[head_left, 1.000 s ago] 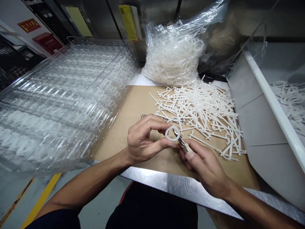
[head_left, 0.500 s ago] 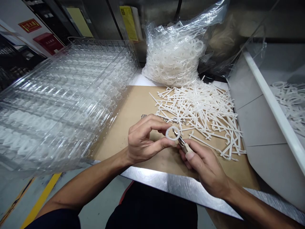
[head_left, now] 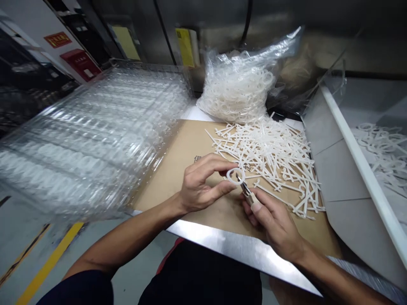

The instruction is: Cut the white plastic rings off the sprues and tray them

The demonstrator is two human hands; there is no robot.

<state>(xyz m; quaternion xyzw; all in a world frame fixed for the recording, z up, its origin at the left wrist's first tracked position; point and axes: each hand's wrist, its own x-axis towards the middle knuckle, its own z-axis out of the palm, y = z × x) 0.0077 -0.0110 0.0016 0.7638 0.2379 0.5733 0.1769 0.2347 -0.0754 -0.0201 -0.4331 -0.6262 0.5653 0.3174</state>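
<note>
Between the thumb and fingertips of my left hand (head_left: 205, 183) is a small white plastic ring (head_left: 229, 177), its opening turned toward me. My right hand (head_left: 273, 218) is closed around cutting pliers (head_left: 249, 195) with pale handles. The metal tips of the pliers reach the ring's right edge, one tip showing inside the opening. Whether the jaws are fully closed I cannot tell. Just beyond both hands, a loose heap of thin white plastic sprue sticks (head_left: 270, 152) lies on brown cardboard (head_left: 171, 156).
A clear bag of white rings (head_left: 237, 91) stands behind the heap. On the left are stacked clear plastic trays (head_left: 95, 140) with white parts inside. A white bin (head_left: 345, 186) holding more rings (head_left: 381, 148) borders the right. The bench's metal edge (head_left: 222, 241) runs in front.
The whole view has shifted a little, so hands and bench appear slightly further right. The ring looks slightly more tilted, with the pliers still at its right edge.
</note>
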